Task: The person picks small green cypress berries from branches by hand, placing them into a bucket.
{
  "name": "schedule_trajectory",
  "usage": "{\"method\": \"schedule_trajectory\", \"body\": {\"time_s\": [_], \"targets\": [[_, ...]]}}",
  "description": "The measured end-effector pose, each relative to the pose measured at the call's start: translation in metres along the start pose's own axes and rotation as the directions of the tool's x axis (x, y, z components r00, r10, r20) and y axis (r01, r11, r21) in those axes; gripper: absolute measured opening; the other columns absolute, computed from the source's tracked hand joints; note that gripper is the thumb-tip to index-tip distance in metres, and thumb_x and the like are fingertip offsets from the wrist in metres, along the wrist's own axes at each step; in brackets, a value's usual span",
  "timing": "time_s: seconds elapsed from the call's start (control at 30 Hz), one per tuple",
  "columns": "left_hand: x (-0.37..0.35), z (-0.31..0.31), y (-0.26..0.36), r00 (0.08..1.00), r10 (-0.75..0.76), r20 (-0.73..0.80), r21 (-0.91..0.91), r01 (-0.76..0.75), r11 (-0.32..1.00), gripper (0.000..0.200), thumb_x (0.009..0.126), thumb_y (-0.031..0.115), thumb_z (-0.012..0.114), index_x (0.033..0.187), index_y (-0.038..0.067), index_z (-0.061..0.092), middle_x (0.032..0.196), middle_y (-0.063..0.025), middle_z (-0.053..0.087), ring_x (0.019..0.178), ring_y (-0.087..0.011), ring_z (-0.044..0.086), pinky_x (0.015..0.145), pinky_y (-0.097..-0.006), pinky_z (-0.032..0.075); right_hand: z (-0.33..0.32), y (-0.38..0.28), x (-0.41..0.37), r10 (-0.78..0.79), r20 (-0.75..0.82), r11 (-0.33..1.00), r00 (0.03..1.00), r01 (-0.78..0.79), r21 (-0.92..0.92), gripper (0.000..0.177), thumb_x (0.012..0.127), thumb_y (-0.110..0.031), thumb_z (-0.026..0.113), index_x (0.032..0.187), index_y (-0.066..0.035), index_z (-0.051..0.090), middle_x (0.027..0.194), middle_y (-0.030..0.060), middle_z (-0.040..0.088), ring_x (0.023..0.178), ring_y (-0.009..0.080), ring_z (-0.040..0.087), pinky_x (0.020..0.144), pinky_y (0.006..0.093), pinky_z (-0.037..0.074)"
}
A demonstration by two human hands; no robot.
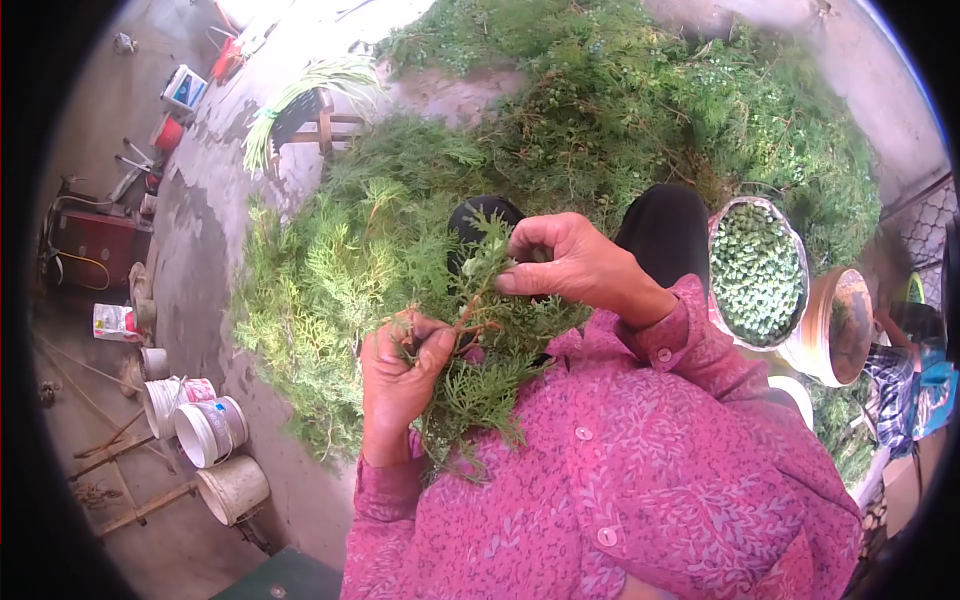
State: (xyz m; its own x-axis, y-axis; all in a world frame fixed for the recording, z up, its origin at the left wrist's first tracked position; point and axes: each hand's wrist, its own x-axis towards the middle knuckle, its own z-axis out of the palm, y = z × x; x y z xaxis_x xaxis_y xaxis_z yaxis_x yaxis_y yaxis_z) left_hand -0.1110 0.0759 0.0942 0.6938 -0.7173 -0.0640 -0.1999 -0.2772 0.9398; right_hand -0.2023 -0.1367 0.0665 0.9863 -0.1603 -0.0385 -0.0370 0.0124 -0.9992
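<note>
My left hand (pixel 403 368) is closed around the stem of a leafy evergreen branch (pixel 490 385) with flat, scaly green sprays, held in front of my chest. At the branch's upper end my right hand (pixel 570 262) pinches a sprig between thumb and fingers. Whether a small cone sits between those fingertips I cannot make out. On my right stands an oval container (pixel 712 290) full of small pale-green cones (pixel 757 270). Cut evergreen branches (pixel 345 260) lie heaped before me, around my knees.
A brown-rimmed bucket (pixel 838 325) stands beside the cone container. Along the left are several white buckets (pixel 210 432). A bundle of long green stalks (pixel 300 95) lies on a wooden stool (pixel 325 128). Another person's checked sleeve (pixel 890 385) shows at far right.
</note>
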Motion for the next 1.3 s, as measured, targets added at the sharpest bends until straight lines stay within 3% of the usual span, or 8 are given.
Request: {"method": "schedule_trajectory", "body": {"time_s": [0.2, 0.3, 0.4, 0.63, 0.7, 0.87, 1.03, 1.3], "targets": [[0.000, 0.012, 0.009, 1.000, 0.020, -0.013, -0.003, -0.020, 1.000, 0.008, 0.077, 0.003, 0.062, 0.071, 0.000, 0.059, 0.061, -0.0012, 0.053, 0.057, -0.0077, 0.048, 0.051, -0.0224, 0.038, 0.006, -0.011, -0.004, 0.159, -0.172, 0.965, 0.972, -0.116, 0.236, 0.018, 0.075, -0.014, 0.066, 0.081, 0.000, 0.057, 0.066, 0.0001, 0.055, 0.054, 0.0045, 0.048, 0.048, 0.0198, 0.038], [0.000, 0.003, 0.006, 0.997, 0.073, 0.025, 0.066, -0.074, 0.995, 0.006, 0.075, 0.001, 0.063, 0.070, -0.001, 0.060, 0.060, -0.0016, 0.053, 0.057, -0.0079, 0.049, 0.051, -0.0227, 0.038, -0.023, 0.040, 0.009, 0.177, -0.166, 0.612, 0.970, 0.024, 0.791, 0.009, 0.080, -0.007, 0.056, 0.087, -0.001, 0.055, 0.075, 0.0064, 0.059, 0.049, 0.0088, 0.048, 0.044, 0.0191, 0.040], [-0.002, -0.003, 0.006, 1.000, 0.024, -0.008, 0.009, -0.024, 1.000, 0.005, 0.074, 0.000, 0.063, 0.070, 0.000, 0.061, 0.060, -0.0024, 0.053, 0.057, -0.0094, 0.051, 0.050, -0.0238, 0.039, -0.037, 0.011, 0.007, 0.172, -0.295, 0.530, 0.940, 0.165, 0.832, 0.008, 0.082, -0.007, 0.055, 0.088, -0.003, 0.054, 0.077, 0.0073, 0.058, 0.055, 0.0088, 0.051, 0.042, 0.0185, 0.039], [0.001, 0.000, 0.005, 0.980, 0.190, 0.054, 0.298, -0.197, 0.934, 0.006, 0.072, 0.002, 0.064, 0.070, 0.000, 0.060, 0.062, -0.0027, 0.054, 0.058, -0.0110, 0.051, 0.053, -0.0240, 0.039, -0.032, -0.013, 0.007, 0.026, -0.074, 0.800, 0.997, 0.023, 0.600, 0.012, 0.084, -0.014, 0.057, 0.090, -0.004, 0.056, 0.073, 0.0032, 0.057, 0.053, 0.0042, 0.048, 0.042, 0.0175, 0.036], [0.000, 0.000, 0.004, 0.980, 0.195, 0.038, 0.303, -0.197, 0.932, 0.006, 0.072, 0.002, 0.065, 0.071, 0.000, 0.060, 0.063, -0.0024, 0.054, 0.059, -0.0113, 0.051, 0.053, -0.0240, 0.039, -0.025, -0.017, 0.003, 0.118, 0.061, 0.933, 0.991, -0.132, 0.335, 0.016, 0.083, -0.019, 0.060, 0.086, -0.004, 0.060, 0.066, -0.0022, 0.054, 0.051, 0.0012, 0.044, 0.042, 0.0166, 0.033], [0.002, 0.002, 0.003, 0.963, 0.269, -0.003, 0.236, -0.261, 0.936, 0.006, 0.071, -0.003, 0.062, 0.071, 0.002, 0.058, 0.059, -0.0063, 0.055, 0.053, -0.0175, 0.053, 0.051, -0.0263, 0.041, -0.019, -0.009, -0.007, 0.029, 0.056, 0.996, 0.998, -0.033, 0.080, 0.026, 0.076, -0.023, 0.069, 0.088, -0.001, 0.062, 0.069, -0.0034, 0.056, 0.066, 0.0032, 0.049, 0.057, 0.0185, 0.039], [0.002, 0.002, 0.003, 0.986, 0.167, -0.025, 0.165, -0.161, 0.973, 0.006, 0.071, -0.003, 0.062, 0.071, 0.002, 0.058, 0.061, -0.0061, 0.055, 0.053, -0.0156, 0.053, 0.051, -0.0252, 0.041, -0.012, -0.007, -0.017, 0.056, 0.048, 0.990, 0.997, -0.062, 0.129, 0.026, 0.071, -0.018, 0.074, 0.087, -0.001, 0.063, 0.067, -0.0031, 0.055, 0.065, 0.0038, 0.048, 0.056, 0.0199, 0.039], [0.001, -0.001, 0.001, 0.984, 0.178, 0.023, 0.211, -0.178, 0.961, 0.008, 0.079, 0.007, 0.064, 0.076, 0.001, 0.059, 0.065, 0.0008, 0.052, 0.060, -0.0078, 0.047, 0.054, -0.0216, 0.037, -0.008, -0.009, -0.022, 0.074, 0.056, 0.983, 0.996, -0.063, -0.173, 0.024, 0.072, -0.017, 0.072, 0.085, 0.000, 0.060, 0.072, -0.0007, 0.055, 0.069, 0.0045, 0.048, 0.057, 0.0207, 0.038]]}}
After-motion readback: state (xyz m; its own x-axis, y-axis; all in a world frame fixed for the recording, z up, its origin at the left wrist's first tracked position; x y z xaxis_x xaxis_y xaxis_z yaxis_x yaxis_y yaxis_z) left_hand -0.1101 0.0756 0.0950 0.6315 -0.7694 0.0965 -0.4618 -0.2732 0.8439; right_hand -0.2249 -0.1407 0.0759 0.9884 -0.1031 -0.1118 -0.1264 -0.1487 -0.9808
